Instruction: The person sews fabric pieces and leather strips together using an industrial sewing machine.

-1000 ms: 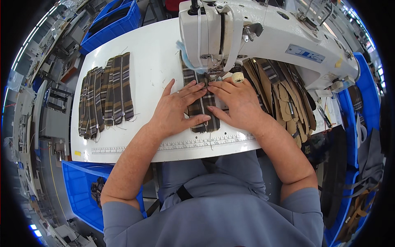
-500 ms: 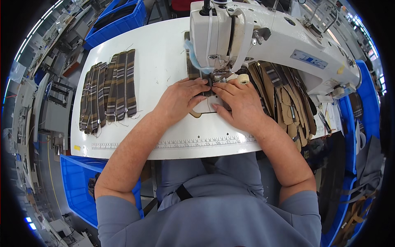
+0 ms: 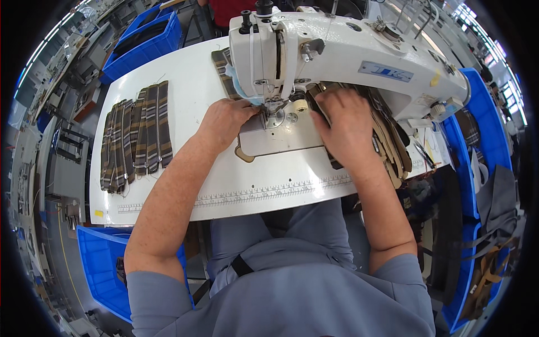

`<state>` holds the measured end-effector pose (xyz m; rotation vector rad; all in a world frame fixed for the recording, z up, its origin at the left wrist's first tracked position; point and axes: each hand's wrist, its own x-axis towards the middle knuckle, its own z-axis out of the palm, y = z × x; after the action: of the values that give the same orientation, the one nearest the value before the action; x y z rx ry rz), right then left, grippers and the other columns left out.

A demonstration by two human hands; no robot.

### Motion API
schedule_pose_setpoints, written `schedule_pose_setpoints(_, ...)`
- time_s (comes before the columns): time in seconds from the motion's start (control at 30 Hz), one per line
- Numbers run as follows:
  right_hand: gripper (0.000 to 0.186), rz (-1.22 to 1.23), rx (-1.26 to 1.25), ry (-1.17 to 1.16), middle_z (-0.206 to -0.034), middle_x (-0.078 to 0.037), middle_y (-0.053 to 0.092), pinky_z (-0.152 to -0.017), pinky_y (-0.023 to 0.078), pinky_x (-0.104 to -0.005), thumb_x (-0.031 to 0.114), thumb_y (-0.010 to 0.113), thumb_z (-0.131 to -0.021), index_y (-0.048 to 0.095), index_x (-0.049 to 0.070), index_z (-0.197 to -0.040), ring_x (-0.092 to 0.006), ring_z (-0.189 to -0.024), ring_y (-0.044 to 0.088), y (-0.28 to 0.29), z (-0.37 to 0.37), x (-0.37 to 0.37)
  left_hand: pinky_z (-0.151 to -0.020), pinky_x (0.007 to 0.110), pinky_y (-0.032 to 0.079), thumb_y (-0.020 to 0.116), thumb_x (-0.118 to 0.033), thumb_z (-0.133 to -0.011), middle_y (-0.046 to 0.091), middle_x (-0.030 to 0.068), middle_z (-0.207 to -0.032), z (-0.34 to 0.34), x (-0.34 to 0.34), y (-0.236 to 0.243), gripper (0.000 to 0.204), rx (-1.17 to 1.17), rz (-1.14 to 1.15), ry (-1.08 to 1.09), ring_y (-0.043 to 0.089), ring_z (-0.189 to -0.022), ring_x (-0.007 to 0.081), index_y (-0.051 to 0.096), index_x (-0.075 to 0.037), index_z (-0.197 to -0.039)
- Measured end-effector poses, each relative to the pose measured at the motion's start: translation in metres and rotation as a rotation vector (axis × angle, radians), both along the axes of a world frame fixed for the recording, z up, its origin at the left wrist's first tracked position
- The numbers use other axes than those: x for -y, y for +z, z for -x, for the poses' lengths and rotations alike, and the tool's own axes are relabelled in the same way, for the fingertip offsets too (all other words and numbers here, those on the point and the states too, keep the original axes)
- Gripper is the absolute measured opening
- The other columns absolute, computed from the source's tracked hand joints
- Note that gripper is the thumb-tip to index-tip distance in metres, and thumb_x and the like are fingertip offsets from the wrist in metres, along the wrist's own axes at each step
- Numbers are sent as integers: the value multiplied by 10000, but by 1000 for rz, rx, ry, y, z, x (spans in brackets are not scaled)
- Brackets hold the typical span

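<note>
A white sewing machine (image 3: 320, 53) stands on the table, its needle and presser foot (image 3: 274, 106) just right of my left hand (image 3: 224, 122). My left fingers are closed at the edge of a plaid fabric strip (image 3: 223, 70) that runs back beside the machine head; their tips are partly hidden. My right hand (image 3: 349, 126) lies over a pile of brown and plaid fabric pieces (image 3: 390, 143), under the machine arm. Its fingers are slightly bent and the thumb stands apart; nothing shows held in it.
Plaid strips with zippers (image 3: 136, 135) lie in a stack on the left of the white table (image 3: 188, 92). A printed ruler (image 3: 252, 194) runs along the front edge. Blue bins stand at back left (image 3: 143, 48), below left (image 3: 104, 264) and right (image 3: 469, 185). Tweezers (image 3: 425, 153) lie right of the pile.
My right hand has left the presser foot and moved right onto the fabric pile. My left hand stays beside the needle, slightly drawn left. The whole view has shifted a little.
</note>
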<state>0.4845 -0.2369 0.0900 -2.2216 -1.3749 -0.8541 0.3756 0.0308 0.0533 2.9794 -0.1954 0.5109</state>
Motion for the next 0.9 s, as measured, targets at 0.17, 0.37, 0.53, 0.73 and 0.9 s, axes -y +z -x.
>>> schedule_pose_setpoints(0.17, 408, 45, 4, -223, -1136, -110, 668, -901, 488, -492, 178, 810, -817, 668, 71, -1184, -332, -1066, 649, -1, -27, 30, -1118, 415, 514, 644, -43, -841, 743, 77, -1039, 10, -9, 11, 286, 85, -362, -67, 720, -1067, 259, 782, -58, -1091)
schedule_pose_setpoints(0.37, 191, 16, 70, -169, -968, -99, 687, -823, 522, -429, 126, 731, -864, 722, 48, -1039, -300, -952, 676, -8, -39, 41, -1234, 521, 392, 648, -11, -817, 727, 97, -1202, 111, -36, 35, 258, 77, -475, 124, 668, -1229, 263, 760, -29, -1049)
schedule_pose_setpoints(0.53, 188, 45, 138, -10, -872, -103, 622, -748, 526, -421, 83, 691, -802, 690, 31, -983, -289, -831, 650, 21, 11, 42, -1203, 530, 387, 730, -76, -802, 699, 113, -1377, 181, -6, 57, 337, -8, -266, 239, 653, -1299, 262, 752, -49, -1137)
schedule_pose_setpoints(0.73, 164, 341, -287, 461, -821, -127, 588, -655, 541, -402, 85, 670, -746, 571, 32, -866, -288, -758, 645, 9, 132, 47, -1217, 524, 360, 735, -254, -941, 594, 128, -1519, 117, 69, 47, 548, -57, 267, -71, 549, -1428, 292, 600, -94, -1448)
schedule_pose_setpoints(0.9, 156, 392, -579, 732, -799, -145, 621, -680, 561, -433, 108, 702, -816, 587, 24, -879, -322, -743, 680, -8, 165, 39, -1257, 577, 289, 683, -463, -970, 409, 153, -1672, 69, 78, 1, 722, -106, 79, -229, 414, -1532, 327, 480, -107, -1564)
